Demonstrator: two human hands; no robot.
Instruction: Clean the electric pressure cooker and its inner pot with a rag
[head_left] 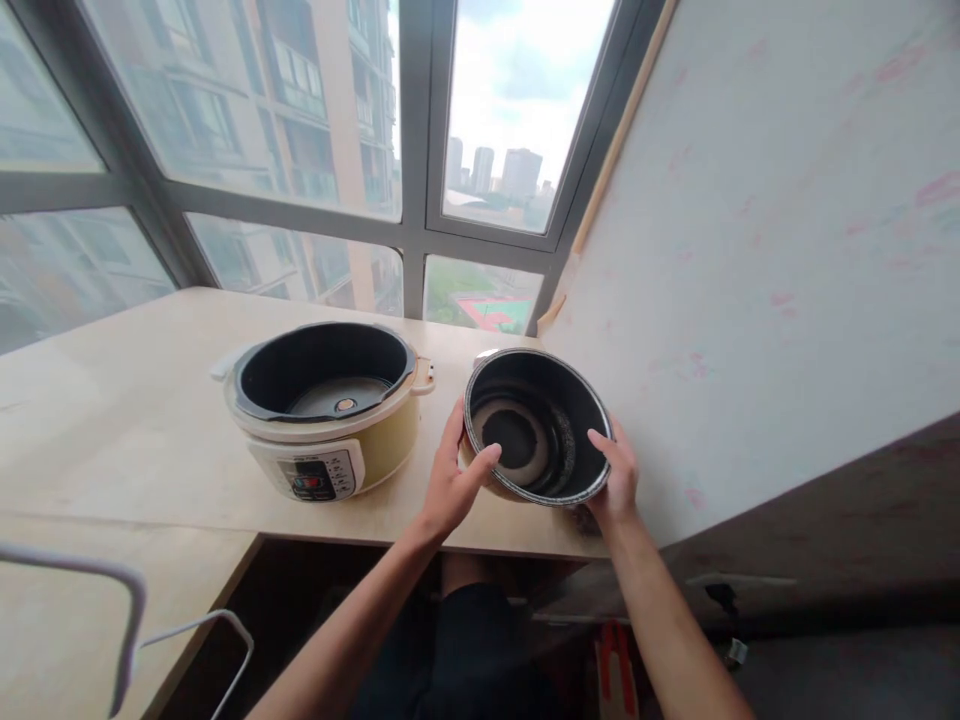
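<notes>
Between my two hands is a dark inner pot (559,440) with a pale rim, tilted so that its round bottom faces me. My left hand (457,475) grips its left side, the thumb over the rim. On the opposite side, my right hand (619,470) holds the wall with its thumb hooked inside. To the left stands a cream and yellow electric pressure cooker (386,445), lidless, showing its black cavity and a small round piece at the centre of the floor. Its front carries a control panel. Whether the pot touches the surface beneath cannot be seen.
The cooker rests on a light wooden surface (142,430) below large framed windows (420,240). A patterned wall (780,270) closes off the right side. White bent metal bars (135,600) rise at lower left. Part of something pale shows behind the pot.
</notes>
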